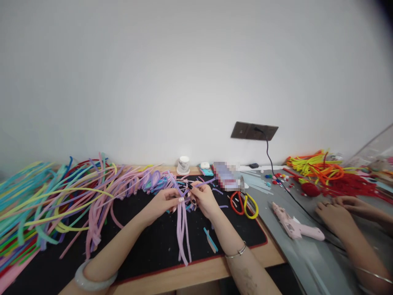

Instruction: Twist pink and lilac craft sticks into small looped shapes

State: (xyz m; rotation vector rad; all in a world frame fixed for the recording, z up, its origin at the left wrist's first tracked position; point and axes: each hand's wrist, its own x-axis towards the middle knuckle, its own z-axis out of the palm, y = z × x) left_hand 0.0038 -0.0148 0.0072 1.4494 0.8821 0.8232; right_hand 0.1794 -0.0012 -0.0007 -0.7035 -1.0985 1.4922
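Observation:
A bunch of lilac pipe cleaners hangs down between my two hands over the black mat. At its top, my left hand pinches the stems between thumb and fingers. Close on the other side, my right hand is closed on the same bunch, with a purple stem sticking out past its fingers. The exact join between the fingertips is partly hidden. Just beyond my hands lie bent pink, purple and blue pipe cleaners. Scissors with one red and one yellow handle rest to the right.
Many coloured pipe cleaners pile up on the left. A paper cup stands by the wall. To the right, a pink glue gun lies on a grey surface, its cord running to a wall socket. Another person's hands work there.

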